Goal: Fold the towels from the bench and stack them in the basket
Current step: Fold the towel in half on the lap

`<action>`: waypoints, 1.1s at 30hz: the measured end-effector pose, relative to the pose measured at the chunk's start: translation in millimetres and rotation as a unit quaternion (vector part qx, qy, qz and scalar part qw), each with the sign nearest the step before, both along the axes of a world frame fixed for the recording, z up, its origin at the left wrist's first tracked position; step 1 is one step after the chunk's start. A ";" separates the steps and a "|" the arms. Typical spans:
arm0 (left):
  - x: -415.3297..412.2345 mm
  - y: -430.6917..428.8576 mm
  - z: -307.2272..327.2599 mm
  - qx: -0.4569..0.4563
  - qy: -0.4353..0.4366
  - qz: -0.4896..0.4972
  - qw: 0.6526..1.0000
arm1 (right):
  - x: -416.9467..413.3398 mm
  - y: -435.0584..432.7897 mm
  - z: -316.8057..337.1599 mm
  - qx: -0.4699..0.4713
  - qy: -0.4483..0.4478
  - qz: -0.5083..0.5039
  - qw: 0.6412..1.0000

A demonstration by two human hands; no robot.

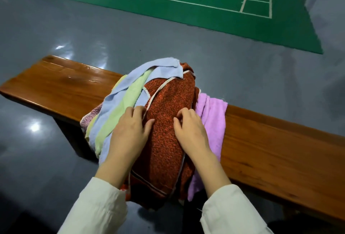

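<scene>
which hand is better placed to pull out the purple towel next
Right, likely: the right hand grips the red towel just beside the purple towel; the left hand is farther from it.

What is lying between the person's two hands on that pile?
Only the red speckled towel; the left hand and right hand both curl fingers into it. The head view shows this.

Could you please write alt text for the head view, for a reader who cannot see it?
Left hand and right hand curl fingers into a red towel atop a heap of towels on a wooden bench; a blue-green striped towel lies left of it, a pink towel right.
</scene>
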State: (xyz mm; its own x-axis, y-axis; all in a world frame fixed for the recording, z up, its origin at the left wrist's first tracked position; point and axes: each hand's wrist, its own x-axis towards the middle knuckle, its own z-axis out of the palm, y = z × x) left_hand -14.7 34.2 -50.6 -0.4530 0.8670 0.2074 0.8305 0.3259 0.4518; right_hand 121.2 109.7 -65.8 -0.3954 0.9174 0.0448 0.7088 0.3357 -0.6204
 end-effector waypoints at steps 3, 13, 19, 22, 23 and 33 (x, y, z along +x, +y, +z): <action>0.7 -0.5 -9.8 0.043 -0.008 0.007 0.999 | -0.7 -0.2 -9.8 -0.029 0.037 -0.045 0.998; 15.8 -3.3 8.0 0.125 -0.062 0.027 0.990 | 9.6 3.4 -12.4 -0.056 0.127 -0.109 0.984; 86.4 -7.7 38.7 0.059 -0.205 -0.087 0.973 | 26.5 2.8 3.1 -0.220 0.459 -0.163 0.845; 115.3 -4.7 30.0 0.009 -0.195 -0.193 0.962 | 45.6 -5.0 12.2 -0.353 0.577 -0.148 0.722; 118.9 -4.0 24.7 -0.006 -0.186 -0.213 0.959 | 52.3 -7.9 13.7 -0.381 0.596 -0.134 0.694; 64.2 -10.0 -0.5 -0.040 -0.071 0.064 0.995 | 61.6 -22.4 8.2 -0.360 0.534 -0.211 0.736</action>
State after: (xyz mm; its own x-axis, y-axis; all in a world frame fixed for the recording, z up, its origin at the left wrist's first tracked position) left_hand 49.5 24.2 -51.1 -0.5802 0.8118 0.0656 0.7093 0.4640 0.5307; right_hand 182.7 87.3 -57.6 -0.1613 0.8862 -0.4343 -0.3638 -0.4625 -0.8086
